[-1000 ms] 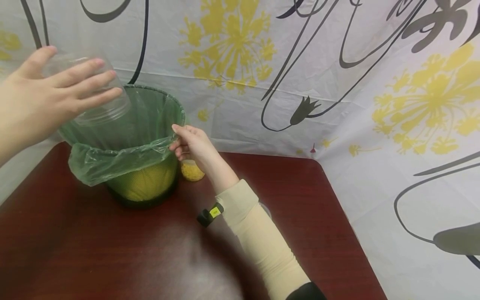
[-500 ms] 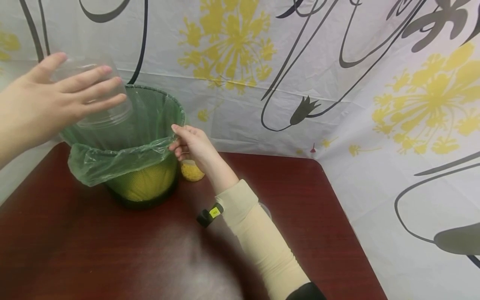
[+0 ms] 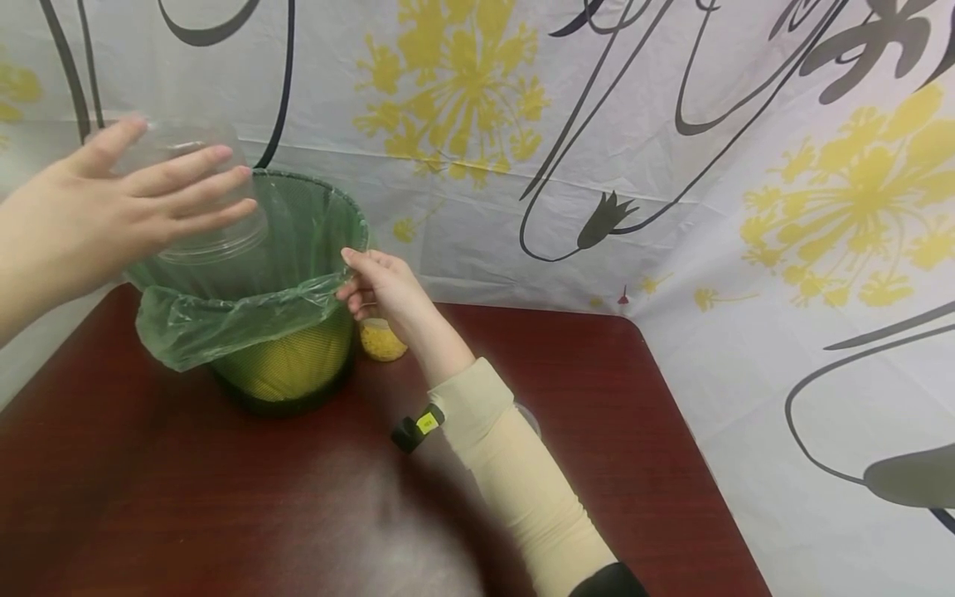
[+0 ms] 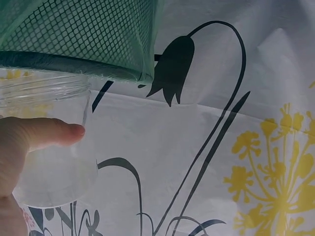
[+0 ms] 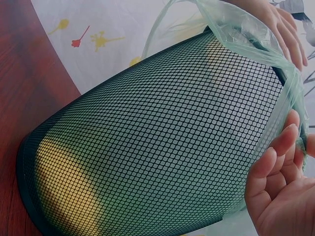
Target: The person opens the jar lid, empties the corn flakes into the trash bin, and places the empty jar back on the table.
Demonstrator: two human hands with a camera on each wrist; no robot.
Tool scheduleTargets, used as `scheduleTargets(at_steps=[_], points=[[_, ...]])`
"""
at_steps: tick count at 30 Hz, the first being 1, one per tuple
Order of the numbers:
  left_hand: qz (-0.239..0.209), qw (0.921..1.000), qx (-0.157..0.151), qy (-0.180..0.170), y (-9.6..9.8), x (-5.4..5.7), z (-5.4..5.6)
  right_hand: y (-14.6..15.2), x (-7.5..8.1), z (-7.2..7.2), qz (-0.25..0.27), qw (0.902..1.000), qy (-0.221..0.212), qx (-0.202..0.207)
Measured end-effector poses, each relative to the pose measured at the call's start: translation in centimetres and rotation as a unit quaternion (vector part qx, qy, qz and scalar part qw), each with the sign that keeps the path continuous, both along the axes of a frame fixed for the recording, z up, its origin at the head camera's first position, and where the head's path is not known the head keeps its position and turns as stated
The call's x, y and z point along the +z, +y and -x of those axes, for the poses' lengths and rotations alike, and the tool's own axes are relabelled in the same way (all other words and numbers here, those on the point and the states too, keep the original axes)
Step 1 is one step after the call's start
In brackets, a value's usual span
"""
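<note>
My left hand (image 3: 127,203) grips a clear plastic jar (image 3: 216,243), tipped mouth-down over a mesh wastebasket (image 3: 278,405) at the left of the head view. In the left wrist view the thumb lies across the jar (image 4: 59,172), its threaded mouth close to the basket's rim; nothing shows inside it. A thin green bin liner (image 3: 235,325) lines the basket and folds over its front edge. At the right side of the rim, my right hand (image 3: 391,290) pinches the liner between thumb and fingers. Something yellow shows through the mesh (image 5: 69,182) low in the basket.
Behind my right hand stands a small clear cup (image 3: 382,342) of yellow bits. A clear round object (image 3: 529,417) is mostly hidden by my right forearm. The dark red table (image 3: 246,497) meets a patterned curtain (image 3: 477,224) at the back and right.
My left hand has moved slightly right and down with the jar, further over the basket, and the jar has turned a little more mouth-down. The right hand has stayed put on the liner.
</note>
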State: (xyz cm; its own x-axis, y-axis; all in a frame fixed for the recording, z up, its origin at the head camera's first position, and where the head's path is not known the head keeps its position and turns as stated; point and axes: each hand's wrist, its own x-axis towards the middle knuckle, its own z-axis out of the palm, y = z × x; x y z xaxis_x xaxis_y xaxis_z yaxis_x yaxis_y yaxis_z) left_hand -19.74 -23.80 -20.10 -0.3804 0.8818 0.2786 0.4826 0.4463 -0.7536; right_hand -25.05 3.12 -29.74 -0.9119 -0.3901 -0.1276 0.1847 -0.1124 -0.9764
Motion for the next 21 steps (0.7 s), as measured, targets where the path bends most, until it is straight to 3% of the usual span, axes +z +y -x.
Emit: scheduleTargets(at_steps=[11, 21], points=[[0.016, 0.9997, -0.008, 0.02, -0.39, -0.44, 0.01, -0.02, -0.09, 0.06, -0.002, 1.0, 0.001, -0.003], [-0.064, 0.9965, -0.047, -0.027, -0.12, -0.16, -0.23, 0.01, 0.06, -0.05, -0.002, 1.0, 0.002, -0.002]])
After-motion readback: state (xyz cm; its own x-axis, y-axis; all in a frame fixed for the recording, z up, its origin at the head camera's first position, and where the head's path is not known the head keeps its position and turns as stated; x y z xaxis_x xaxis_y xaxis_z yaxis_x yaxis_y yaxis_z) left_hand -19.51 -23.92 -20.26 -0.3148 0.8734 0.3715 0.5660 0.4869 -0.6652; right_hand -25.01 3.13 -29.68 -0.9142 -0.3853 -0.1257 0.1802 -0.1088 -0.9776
